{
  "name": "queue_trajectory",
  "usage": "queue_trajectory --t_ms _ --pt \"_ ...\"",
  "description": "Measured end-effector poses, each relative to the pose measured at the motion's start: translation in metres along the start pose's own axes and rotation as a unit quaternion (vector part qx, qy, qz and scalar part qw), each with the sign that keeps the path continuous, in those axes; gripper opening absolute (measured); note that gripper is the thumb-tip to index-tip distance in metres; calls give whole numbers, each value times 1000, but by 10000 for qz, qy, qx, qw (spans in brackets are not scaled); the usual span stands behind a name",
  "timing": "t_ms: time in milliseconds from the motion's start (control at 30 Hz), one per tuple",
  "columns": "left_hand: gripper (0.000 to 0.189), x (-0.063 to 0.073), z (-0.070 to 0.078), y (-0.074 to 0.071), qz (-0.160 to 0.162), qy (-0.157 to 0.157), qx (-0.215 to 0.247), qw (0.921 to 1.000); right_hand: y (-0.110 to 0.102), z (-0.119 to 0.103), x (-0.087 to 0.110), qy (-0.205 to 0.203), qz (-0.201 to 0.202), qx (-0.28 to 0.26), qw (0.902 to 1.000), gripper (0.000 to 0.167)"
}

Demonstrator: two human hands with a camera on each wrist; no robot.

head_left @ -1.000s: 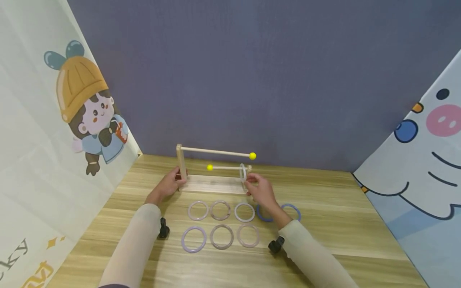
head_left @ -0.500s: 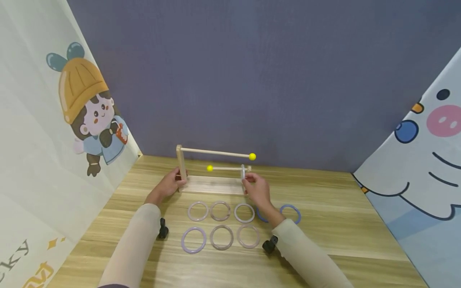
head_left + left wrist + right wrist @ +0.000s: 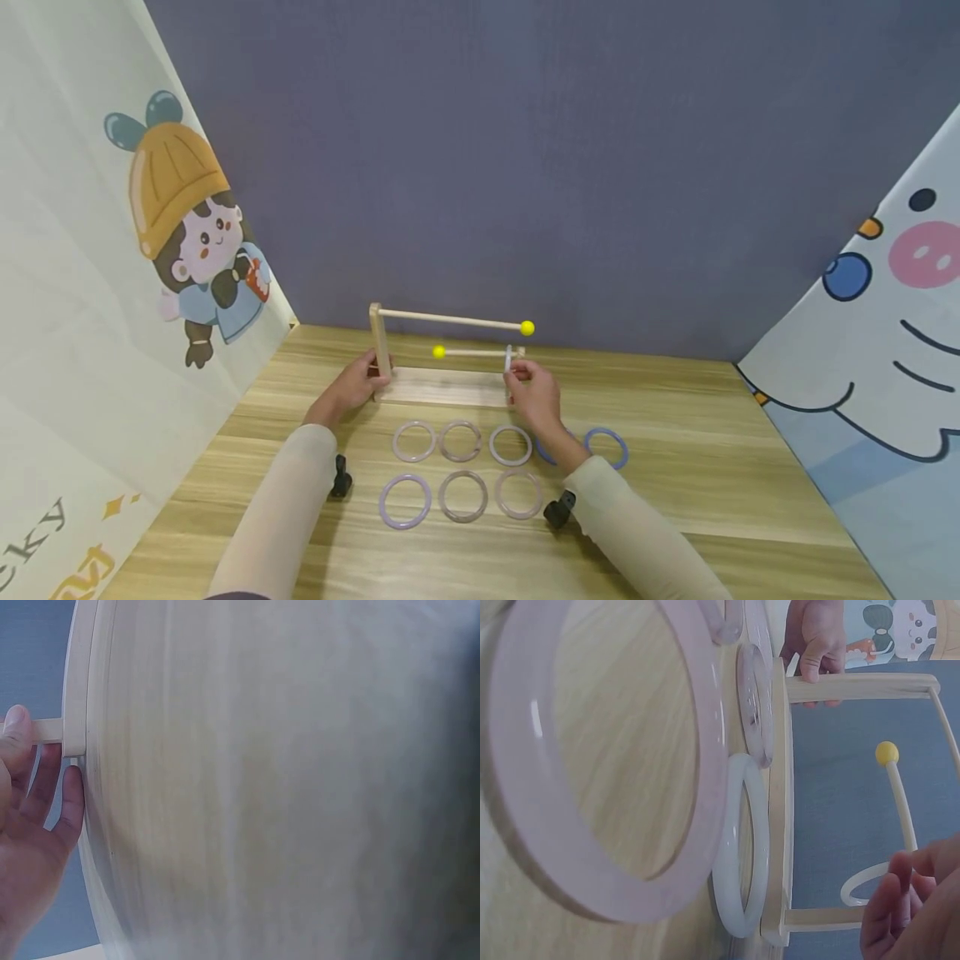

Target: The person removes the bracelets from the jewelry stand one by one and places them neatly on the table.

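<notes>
A wooden bangle stand (image 3: pixel 450 386) has two rods pointing in opposite directions, tipped with a yellow upper ball (image 3: pixel 527 328) and a yellow lower ball (image 3: pixel 439 352). My left hand (image 3: pixel 351 390) grips the foot of its left post (image 3: pixel 379 342), thumb on one side and fingers on the other in the left wrist view. A whitish bangle (image 3: pixel 508 358) hangs round the lower rod, close to the short right post. Thumb and fingertips of my right hand (image 3: pixel 538 396) pinch this bangle, seen nearly edge-on; the fingers hide part of it in the right wrist view.
In front of the stand, several bangles lie in two rows, among them a white bangle (image 3: pixel 511 446), a lilac bangle (image 3: pixel 405 502) and a blue bangle (image 3: pixel 606 448). My right forearm partly covers another blue one. A dark wall (image 3: pixel 480 167) rises behind the table.
The pinched bangle has turned from slanted to nearly edge-on on the lower rod. My right wrist has shifted slightly left; my left hand keeps its hold on the post.
</notes>
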State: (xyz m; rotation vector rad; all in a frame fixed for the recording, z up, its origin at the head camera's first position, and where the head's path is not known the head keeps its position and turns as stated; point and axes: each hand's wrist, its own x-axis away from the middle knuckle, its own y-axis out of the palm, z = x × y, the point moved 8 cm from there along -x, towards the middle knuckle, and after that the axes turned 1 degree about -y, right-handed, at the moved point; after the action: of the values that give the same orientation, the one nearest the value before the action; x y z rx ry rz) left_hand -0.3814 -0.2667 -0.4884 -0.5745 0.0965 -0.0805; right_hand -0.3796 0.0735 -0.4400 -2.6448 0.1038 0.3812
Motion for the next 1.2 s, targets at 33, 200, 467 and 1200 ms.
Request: queue_trajectory --t_ms 33,200,467,1200 --pt "37 -1 -1 0 7 -46 28 10000 0 0 -1 -14 -1 -19 10000 19" --pt "36 -3 -2 1 30 -44 4 10000 0 2 -4 -90 1 -97 9999 18" --pt "38 -5 -1 4 99 -103 -72 9999 -1 4 -12 -200 23 -245 9995 14" --pt "39 -13 1 10 261 -180 -168 9994 7 12 -31 -224 -201 -639 9975 18"
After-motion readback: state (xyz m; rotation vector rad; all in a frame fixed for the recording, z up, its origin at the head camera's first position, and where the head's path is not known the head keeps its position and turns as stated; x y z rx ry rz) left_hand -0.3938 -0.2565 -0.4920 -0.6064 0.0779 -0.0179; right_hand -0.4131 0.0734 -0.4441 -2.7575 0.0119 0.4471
